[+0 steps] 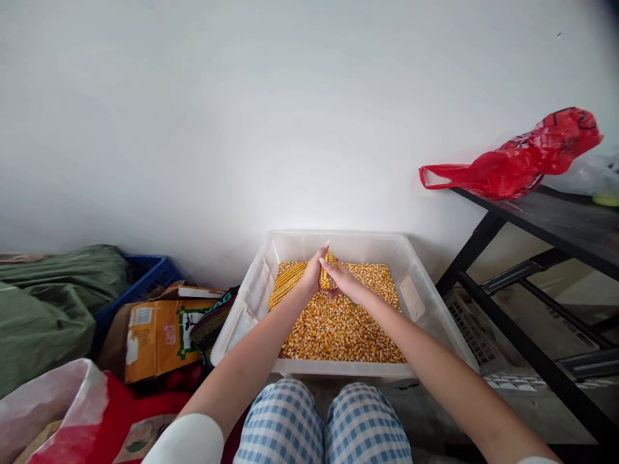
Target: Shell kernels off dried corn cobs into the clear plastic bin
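An ear of corn (328, 272) with yellow kernels is held upright between my two hands, over a translucent plastic bin (246, 328). My left hand (313, 270) wraps its left side, and my right hand (342, 277) grips it from the right with the thumb across the front. Loose corn kernels (338, 335) cover the bottom of the bin. More whole ears of corn (289, 283) lie on the kernels at the left inside the bin, partly behind my left forearm. A bit of something green shows just below my right hand, too small to name.
A black-framed table (570, 225) stands at the right with a red plastic bag (532, 158) on top and a crate (476, 328) beneath. On the left are a cardboard box (155, 335), a blue crate (159, 270), green cloth (58, 303) and a red-white sack (91, 412). A white wall rises behind.
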A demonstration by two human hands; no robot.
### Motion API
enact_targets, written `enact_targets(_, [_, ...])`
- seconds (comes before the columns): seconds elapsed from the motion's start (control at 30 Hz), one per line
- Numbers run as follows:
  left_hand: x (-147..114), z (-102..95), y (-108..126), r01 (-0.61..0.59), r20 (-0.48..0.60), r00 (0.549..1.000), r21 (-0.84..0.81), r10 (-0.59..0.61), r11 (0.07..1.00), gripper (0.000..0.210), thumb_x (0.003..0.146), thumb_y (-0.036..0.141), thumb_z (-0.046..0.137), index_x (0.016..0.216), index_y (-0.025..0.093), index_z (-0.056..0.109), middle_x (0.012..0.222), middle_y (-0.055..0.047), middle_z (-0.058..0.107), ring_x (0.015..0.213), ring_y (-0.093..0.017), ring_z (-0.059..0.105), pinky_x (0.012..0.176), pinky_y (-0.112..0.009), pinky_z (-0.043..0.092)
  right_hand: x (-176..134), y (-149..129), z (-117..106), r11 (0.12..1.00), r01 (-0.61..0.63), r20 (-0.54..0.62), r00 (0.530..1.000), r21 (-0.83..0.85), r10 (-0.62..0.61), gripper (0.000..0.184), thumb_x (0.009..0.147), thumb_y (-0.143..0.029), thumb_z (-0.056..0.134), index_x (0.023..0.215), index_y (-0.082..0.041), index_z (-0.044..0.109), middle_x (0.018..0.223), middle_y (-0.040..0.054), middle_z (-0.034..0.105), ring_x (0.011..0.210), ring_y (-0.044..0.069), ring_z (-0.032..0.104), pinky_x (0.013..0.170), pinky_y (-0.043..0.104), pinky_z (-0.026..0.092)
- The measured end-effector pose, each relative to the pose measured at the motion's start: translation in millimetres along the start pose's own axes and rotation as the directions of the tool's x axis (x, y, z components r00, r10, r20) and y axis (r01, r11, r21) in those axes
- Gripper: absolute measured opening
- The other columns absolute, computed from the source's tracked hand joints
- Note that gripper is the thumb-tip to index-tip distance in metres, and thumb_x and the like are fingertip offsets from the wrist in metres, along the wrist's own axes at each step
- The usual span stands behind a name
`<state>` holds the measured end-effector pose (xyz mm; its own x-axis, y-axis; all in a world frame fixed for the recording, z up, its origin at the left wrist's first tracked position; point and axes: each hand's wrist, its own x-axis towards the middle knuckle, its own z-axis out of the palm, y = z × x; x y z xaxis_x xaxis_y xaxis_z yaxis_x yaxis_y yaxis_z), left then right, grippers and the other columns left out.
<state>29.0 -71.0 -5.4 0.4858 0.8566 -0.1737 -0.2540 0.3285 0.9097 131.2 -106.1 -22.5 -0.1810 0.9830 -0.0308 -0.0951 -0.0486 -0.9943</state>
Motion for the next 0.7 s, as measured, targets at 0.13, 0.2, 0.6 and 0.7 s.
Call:
enact_targets(0.13, [-5.0,0.5,5.4,0.187,0.142,0.972,0.004,-0.185,0.982,0.072,0.072,0.074,0.03,0.089,0.012,0.063,0.051,-0.008,0.058,0.038,-0.021,0.053,0.035,-0.033,0.04,-0.4,3.7,1.8,0.996,0.07,0.004,0.998,-0.063,-0.07,0.054,0.076,-0.065,0.047,0.107,-0.022,0.056,0.061,-0.0008,0.054,0.041,0.011,0.048,0.031,0.022,0.037])
enact_targets(0.2, [-2.7,-1.6,6.6,0.153,0.109,0.983,-0.033,-0.149,0.988,0.07,0.073,0.072,0.032,0.089,0.011,0.064,0.053,-0.008,0.06,0.042,-0.021,0.056,0.038,-0.032,0.042,-1.5,1.4,-0.9,0.998,0.058,0.033,0.998,-0.019,-0.057,0.055,0.077,-0.065,0.046,0.108,-0.022,0.056,0.06,-0.001,0.054,0.041,0.01,0.047,0.035,0.023,0.04])
enact_targets(0.6, [-1.4,0.5,5.1,0.032,0.11,0.994,-0.049,-0.026,0.998,0.063,0.077,0.065,0.038,0.092,0.01,0.065,0.064,-0.009,0.066,0.049,-0.017,0.058,0.042,-0.026,0.043,-8.8,-11.7,-6.4,0.996,0.038,0.081,0.996,0.083,-0.044,0.042,0.074,-0.049,0.061,0.109,-0.025,0.057,0.088,0.0031,0.059,0.069,0.014,0.057,0.046,0.021,0.049])
enact_targets(0.7, [-2.3,0.5,7.5,0.028,0.096,0.995,-0.066,-0.022,0.997,0.063,0.078,0.064,0.037,0.086,0.009,0.066,0.063,-0.009,0.065,0.052,-0.016,0.059,0.046,-0.026,0.046,-10.1,-14.2,-7.0,0.995,0.015,0.125,0.992,0.098,-0.027,0.043,0.073,-0.044,0.064,0.112,-0.026,0.056,0.095,0.0037,0.057,0.074,0.014,0.057,0.048,0.021,0.051])
